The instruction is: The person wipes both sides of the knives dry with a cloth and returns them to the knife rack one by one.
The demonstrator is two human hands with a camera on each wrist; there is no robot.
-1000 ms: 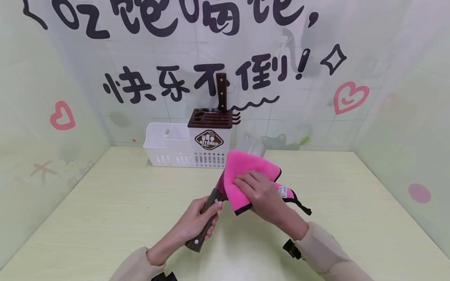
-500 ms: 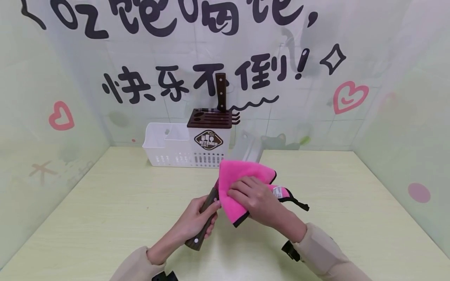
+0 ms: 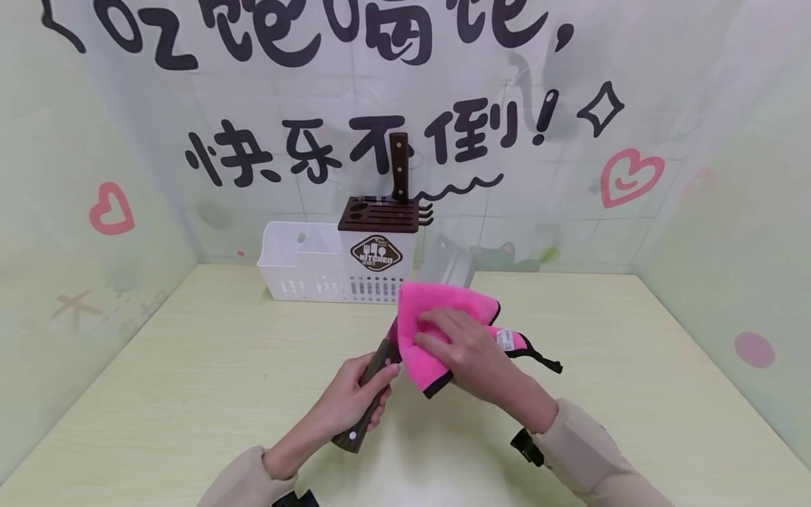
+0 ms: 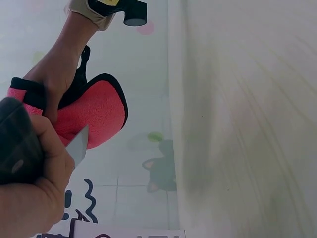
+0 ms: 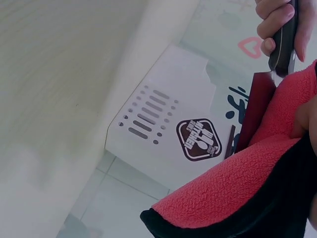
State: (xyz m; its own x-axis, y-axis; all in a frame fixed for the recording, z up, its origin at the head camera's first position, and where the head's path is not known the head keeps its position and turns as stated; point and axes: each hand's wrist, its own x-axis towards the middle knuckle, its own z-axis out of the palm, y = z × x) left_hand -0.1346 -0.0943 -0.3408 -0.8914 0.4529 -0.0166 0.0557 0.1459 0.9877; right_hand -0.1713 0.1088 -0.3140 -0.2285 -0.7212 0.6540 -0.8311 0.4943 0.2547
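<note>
One knife (image 3: pixel 381 360), left hand (image 3: pixel 350 398) gripping its handle (image 3: pixel 356 428): presumably rigid, weighty, best held there. One pink cloth (image 3: pixel 437 299), right hand (image 3: pixel 474 355) clutching it against the blade (image 5: pixel 255 111): likely soft, light.

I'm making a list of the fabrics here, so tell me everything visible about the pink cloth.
The pink cloth looks soft and fluffy, with black edging, a small white tag and a dark strap trailing from one end. It is bent, not flat, held in the grip of the right hand above the table, against the knife's blade, hiding part of it. Any print on the tag is too small to read.
</note>
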